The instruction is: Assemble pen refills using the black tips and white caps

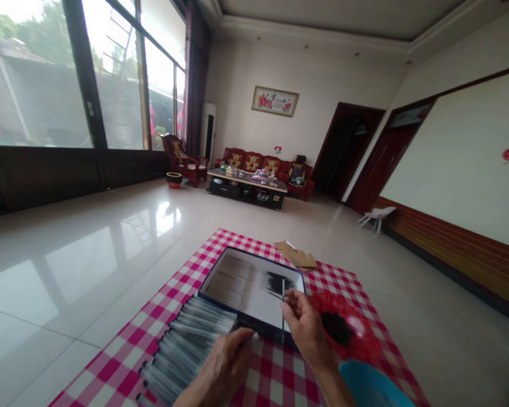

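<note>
My right hand (303,322) pinches a thin dark pen refill (283,305), held upright over the near right edge of a shallow white box with a dark blue rim (254,310). Inside the box, clear thin tubes (224,277) lie in rows at the left, and a pile of black refills (280,281) lies at the right. My left hand (227,362) is closed in front of the box; a small whitish tip shows at its fingers, too blurred to name. Beside it lies a stack of clear tubes with black ends (186,339).
A red plastic bag (362,330) holding small black pieces (337,328) lies right of the box. A blue container (373,387) stands nearer me. Brown cardboard (297,255) lies behind the box on the pink checked tablecloth (275,370). A coffee table (246,183) stands farther off.
</note>
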Available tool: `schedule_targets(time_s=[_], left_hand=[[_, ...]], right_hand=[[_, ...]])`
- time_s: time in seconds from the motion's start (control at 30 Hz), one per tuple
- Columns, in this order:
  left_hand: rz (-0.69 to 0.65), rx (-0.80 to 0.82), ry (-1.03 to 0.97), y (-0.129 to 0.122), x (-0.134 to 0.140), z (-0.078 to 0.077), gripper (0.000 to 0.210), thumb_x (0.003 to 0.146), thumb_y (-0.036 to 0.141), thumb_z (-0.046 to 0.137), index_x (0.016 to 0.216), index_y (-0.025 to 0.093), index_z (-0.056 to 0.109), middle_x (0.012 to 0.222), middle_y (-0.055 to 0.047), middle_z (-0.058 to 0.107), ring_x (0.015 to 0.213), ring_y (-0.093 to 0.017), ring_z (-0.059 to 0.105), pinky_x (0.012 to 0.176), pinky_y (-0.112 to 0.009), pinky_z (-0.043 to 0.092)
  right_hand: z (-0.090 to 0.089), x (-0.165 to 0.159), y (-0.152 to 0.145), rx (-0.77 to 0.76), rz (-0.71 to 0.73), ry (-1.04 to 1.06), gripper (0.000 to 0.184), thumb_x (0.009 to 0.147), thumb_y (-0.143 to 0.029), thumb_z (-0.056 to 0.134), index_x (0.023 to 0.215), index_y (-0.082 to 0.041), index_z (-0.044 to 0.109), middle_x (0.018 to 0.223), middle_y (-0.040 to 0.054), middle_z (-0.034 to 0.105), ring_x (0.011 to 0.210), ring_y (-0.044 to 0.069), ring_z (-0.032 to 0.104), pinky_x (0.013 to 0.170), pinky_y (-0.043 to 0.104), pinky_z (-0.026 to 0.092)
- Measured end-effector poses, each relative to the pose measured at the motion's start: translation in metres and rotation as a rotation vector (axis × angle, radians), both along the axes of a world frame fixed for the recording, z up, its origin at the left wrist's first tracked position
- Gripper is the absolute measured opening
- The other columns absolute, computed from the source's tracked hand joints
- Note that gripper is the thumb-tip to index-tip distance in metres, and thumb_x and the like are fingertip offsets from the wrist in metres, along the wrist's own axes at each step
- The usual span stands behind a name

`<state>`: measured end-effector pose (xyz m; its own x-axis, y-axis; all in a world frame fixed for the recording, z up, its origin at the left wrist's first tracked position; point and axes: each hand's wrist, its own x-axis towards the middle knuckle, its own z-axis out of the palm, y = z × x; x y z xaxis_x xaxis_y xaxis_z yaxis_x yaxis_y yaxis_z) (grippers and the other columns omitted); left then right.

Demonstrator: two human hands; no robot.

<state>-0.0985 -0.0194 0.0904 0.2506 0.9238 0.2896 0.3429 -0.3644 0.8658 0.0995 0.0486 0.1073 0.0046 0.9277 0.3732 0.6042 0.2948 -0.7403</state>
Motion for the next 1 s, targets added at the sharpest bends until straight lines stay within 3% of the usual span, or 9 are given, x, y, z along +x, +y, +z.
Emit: schedule_targets(time_s=[0.13,0.23,0.4,0.63,0.77,0.9,1.0], left_hand=[[-0.051,-0.012,0.007,-0.013,0.014,-0.006,0.03,0.09,0.029,0.043,0.104,0.015,0.066,0.059,0.001,0.056,0.052,-0.011,0.047,0.05,-0.018,0.036],[-0.051,-0.053,0.05,-0.023,0.022,-0.014,0.034,0.089,0.029,0.046,0.114,0.017,0.065,0.059,0.001,0.059,0.052,-0.012,0.049,0.05,-0.018,0.038],[-0.118,-0.076,0.112,-0.038,0.033,-0.019,0.033,0.089,0.028,0.044,0.112,0.02,0.067,0.06,0.001,0.061,0.053,-0.012,0.05,0.052,-0.019,0.039],[-0.157,-0.075,0.128,-0.046,0.044,-0.013,0.035,0.089,0.031,0.045,0.113,0.018,0.067,0.058,0.0,0.058,0.051,-0.012,0.048,0.048,-0.019,0.035],[-0.221,-0.067,0.114,-0.044,0.046,-0.013,0.036,0.09,0.028,0.044,0.117,0.018,0.065,0.056,0.001,0.057,0.05,-0.011,0.047,0.05,-0.019,0.035],[-0.218,-0.086,0.099,-0.042,0.048,-0.021,0.035,0.09,0.029,0.044,0.116,0.017,0.065,0.059,0.0,0.06,0.05,-0.011,0.049,0.049,-0.018,0.036],[-0.21,-0.109,0.083,-0.04,0.049,-0.027,0.037,0.09,0.03,0.044,0.116,0.015,0.065,0.06,-0.001,0.06,0.051,-0.012,0.051,0.051,-0.019,0.037]], right_hand=[[-0.018,0.002,-0.06,-0.04,-0.032,0.572,0.062,0.081,-0.041,0.062,0.135,-0.023,0.038,0.086,0.0012,0.063,0.069,0.016,0.061,0.063,0.028,0.051],[-0.027,0.006,-0.091,-0.071,-0.146,0.743,0.071,0.078,-0.044,0.065,0.14,-0.027,0.033,0.089,-0.0001,0.063,0.075,0.016,0.06,0.067,0.028,0.052],[-0.034,0.013,-0.115,-0.045,-0.32,0.911,0.071,0.079,-0.043,0.067,0.14,-0.033,0.033,0.096,-0.0013,0.06,0.082,0.015,0.06,0.072,0.026,0.053],[-0.035,0.013,-0.123,-0.024,-0.325,0.92,0.073,0.077,-0.044,0.068,0.14,-0.031,0.033,0.093,-0.0008,0.061,0.079,0.016,0.061,0.071,0.027,0.054],[-0.049,0.004,-0.126,-0.018,-0.302,0.871,0.07,0.078,-0.045,0.067,0.137,-0.026,0.035,0.083,-0.0012,0.062,0.071,0.016,0.062,0.068,0.029,0.054],[-0.072,-0.009,-0.13,-0.033,-0.325,0.791,0.05,0.077,-0.048,0.065,0.118,-0.02,0.054,0.092,0.0054,0.068,0.088,0.022,0.065,0.077,0.033,0.054],[-0.083,-0.018,-0.134,-0.004,-0.297,0.619,0.031,0.083,-0.044,0.058,0.102,-0.02,0.063,0.1,0.0089,0.069,0.096,0.024,0.065,0.083,0.035,0.053]])
